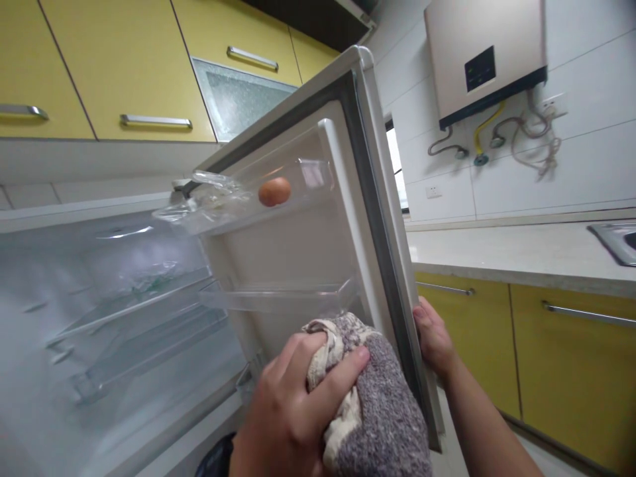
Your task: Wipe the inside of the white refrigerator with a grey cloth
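My left hand (pixel 293 411) is closed around a bunched grey and cream cloth (pixel 377 404), held against the inside of an open fridge door (pixel 308 265). My right hand (pixel 433 338) grips the outer edge of that door, fingers curled round it. A single brown egg (pixel 274 191) sits in the door's top clear shelf. Below it is a clear door shelf (pixel 278 297) with nothing visible in it, just above the cloth.
The fridge interior (pixel 109 311) at left has clear shelves and a plastic bag. Yellow cabinets hang above. To the right runs a pale countertop (pixel 507 252) with a sink corner (pixel 616 240), yellow drawers below, and a wall-mounted water heater (pixel 484 56) with hoses.
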`<state>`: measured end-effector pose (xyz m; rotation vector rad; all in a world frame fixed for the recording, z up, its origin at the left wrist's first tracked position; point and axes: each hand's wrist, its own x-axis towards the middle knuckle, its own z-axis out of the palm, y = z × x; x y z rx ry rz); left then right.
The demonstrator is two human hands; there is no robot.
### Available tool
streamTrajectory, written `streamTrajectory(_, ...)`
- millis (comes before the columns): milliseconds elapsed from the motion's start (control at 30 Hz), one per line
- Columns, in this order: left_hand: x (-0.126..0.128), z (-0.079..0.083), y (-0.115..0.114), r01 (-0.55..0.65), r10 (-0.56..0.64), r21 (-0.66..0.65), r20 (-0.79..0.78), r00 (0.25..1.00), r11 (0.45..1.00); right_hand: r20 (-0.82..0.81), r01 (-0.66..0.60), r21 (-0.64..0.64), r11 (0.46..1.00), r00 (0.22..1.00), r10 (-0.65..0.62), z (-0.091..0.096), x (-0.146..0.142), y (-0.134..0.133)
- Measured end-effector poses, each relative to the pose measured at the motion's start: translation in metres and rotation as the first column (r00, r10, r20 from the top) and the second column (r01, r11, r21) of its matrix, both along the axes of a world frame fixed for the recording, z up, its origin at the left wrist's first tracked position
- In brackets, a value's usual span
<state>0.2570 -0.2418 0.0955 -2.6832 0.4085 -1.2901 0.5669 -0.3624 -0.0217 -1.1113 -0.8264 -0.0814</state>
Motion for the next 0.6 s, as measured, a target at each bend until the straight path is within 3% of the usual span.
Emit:
streamTrajectory(100, -0.002, 0.040, -0.006, -0.127, 0.108, 0.137, 0.141, 0.984, 0.982, -0.002, 0.004, -0.001, 1.000, 1.000, -0.004, 0.001, 0.013, 0.003)
streamTrajectory(200, 0.009, 0.071, -0.009, -0.244, 0.235, 0.180, 0.066, 0.970, 0.953, -0.010, -0.005, 0.009, 1.000, 1.000, 0.005, 0.000, 0.027, 0.007)
streamTrajectory(267, 0.021, 0.084, -0.010, -0.261, 0.268, 0.187, -0.012, 0.963, 0.947, -0.031, -0.033, 0.018, 0.999, 0.999, 0.033, -0.002, 0.038, 0.011)
streamTrajectory(467, 0.049, 0.089, -0.008, -0.297, 0.309, 0.118, -0.104, 0.945, 0.948, -0.067, -0.064, 0.003, 0.998, 0.996, 0.064, -0.002, 0.067, 0.023)
streamTrajectory(600, 0.050, 0.081, 0.017, -0.333, 0.338, 0.057, -0.120, 0.934, 0.941, -0.038, -0.032, -0.019, 0.999, 0.999, 0.031, 0.002, 0.080, 0.029)
